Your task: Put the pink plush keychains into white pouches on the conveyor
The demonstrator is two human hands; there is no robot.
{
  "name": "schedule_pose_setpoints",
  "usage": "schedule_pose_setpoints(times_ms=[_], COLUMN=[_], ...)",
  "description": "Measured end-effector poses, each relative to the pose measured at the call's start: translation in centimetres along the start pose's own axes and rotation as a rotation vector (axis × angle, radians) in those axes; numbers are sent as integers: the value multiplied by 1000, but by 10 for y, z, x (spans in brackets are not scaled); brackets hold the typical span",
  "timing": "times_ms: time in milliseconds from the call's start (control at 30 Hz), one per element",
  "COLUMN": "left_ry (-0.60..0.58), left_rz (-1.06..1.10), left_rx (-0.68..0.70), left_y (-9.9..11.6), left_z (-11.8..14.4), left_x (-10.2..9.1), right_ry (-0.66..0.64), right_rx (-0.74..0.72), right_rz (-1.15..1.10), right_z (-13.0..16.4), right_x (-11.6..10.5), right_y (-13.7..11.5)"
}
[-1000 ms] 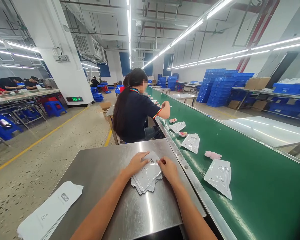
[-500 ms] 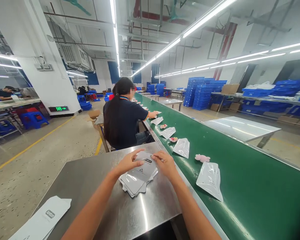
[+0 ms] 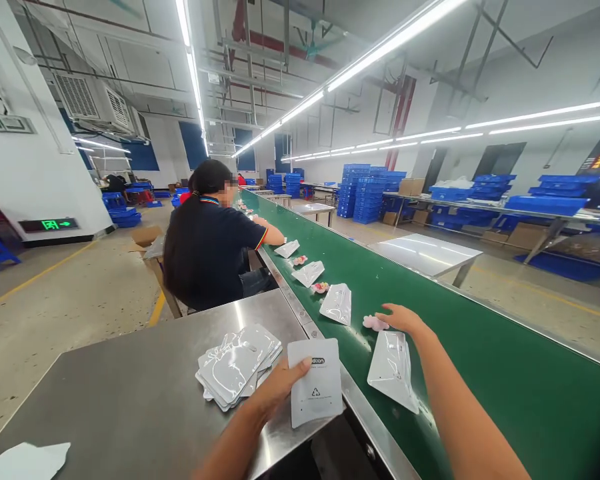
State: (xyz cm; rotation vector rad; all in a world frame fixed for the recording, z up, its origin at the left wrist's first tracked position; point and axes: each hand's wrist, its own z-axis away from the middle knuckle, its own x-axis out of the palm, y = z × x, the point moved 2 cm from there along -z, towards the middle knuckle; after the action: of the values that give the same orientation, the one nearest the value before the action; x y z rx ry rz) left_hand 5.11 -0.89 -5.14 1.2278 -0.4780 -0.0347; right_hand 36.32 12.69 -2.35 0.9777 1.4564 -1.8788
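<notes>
My left hand [image 3: 279, 390] holds a white pouch [image 3: 316, 380] with a printed logo, over the near edge of the steel table [image 3: 130, 400]. A stack of similar pouches [image 3: 237, 363] lies on the table just to its left. My right hand [image 3: 403, 319] reaches over the green conveyor belt [image 3: 480, 360], fingers apart, next to a small pink toy [image 3: 375, 323]; whether it touches the toy I cannot tell. A clear pouch [image 3: 393, 370] lies on the belt below my right forearm.
More pouches [image 3: 337, 303] and small pink toys [image 3: 321, 287] lie along the belt. A seated co-worker in a dark shirt [image 3: 207, 250] works at the belt ahead. Blue crates [image 3: 363, 193] are stacked at the far right. A white sheet [image 3: 25, 460] lies at the table's near left.
Both hands left the stack. My left hand lifted one white pouch toward me, and my right hand moved out over the belt to the pink toy. The view swung right.
</notes>
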Motion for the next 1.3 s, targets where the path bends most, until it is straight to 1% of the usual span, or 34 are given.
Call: schedule_pose_setpoints(times_ms=[67,167,233,300,400,467,500,567,633,667,700,767,833,900,1000,1033,1100,1167,1200,1267,1300], left_ry=[-39,-55,-78,-114,-113,-90,-79,-61,-50,-50,-52,-52,-38,-34,-85,-109,-141,-131,-108,-47,-46], left_rz=[0,19,47,64,62,49,38,14,-19,-36,-52,-74,-88,-104,-135,-143,-140,-153,-194,-342,-425], left_rx=[25,50,50,45,41,36,37,55,94,118,142,183,205,205,196,197,190,187,198,258,286], left_y=[-5,-13,-18,-23,-29,-31,-32,-33,-32,-32,-31,-31,-33,-35,-36,-35,-31,-29,-28,-27,-25], left_z=[-5,-14,-19,-21,-22,-22,-22,-22,-21,-21,-21,-20,-17,-14,-9,-8,-6,-3,-2,3,5], left_x=[7,17,24,31,39,44,46,52,57,60,63,67,68,69,72,73,76,80,83,88,90], right_ry=[-75,-168,-193,-189,-124,-43,1,55,48,31,17,18,30,44,67,68,52,22,3,-45,-85], right_rx=[84,160,150,103,7,-80,-147,-297,-419,-452,-464,-470,-464,-459,-493,-531,-654,-792,-843,-898,-913], right_rz=[21,16,-13,-44,-56,-57,-81,-215,-412,-487,-516,-443,-290,-179,-130,-121,-73,18,71,153,167], right_z=[-9,-15,-16,-16,-9,6,17,46,79,95,110,133,148,157,165,168,175,184,189,196,197], right_x=[-2,7,15,21,18,10,5,-3,-9,-10,-11,-10,-8,-5,1,4,8,12,14,17,18], right_y=[24,38,38,34,20,5,-4,-25,-45,-53,-60,-67,-68,-64,-56,-53,-50,-49,-48,-45,-43])
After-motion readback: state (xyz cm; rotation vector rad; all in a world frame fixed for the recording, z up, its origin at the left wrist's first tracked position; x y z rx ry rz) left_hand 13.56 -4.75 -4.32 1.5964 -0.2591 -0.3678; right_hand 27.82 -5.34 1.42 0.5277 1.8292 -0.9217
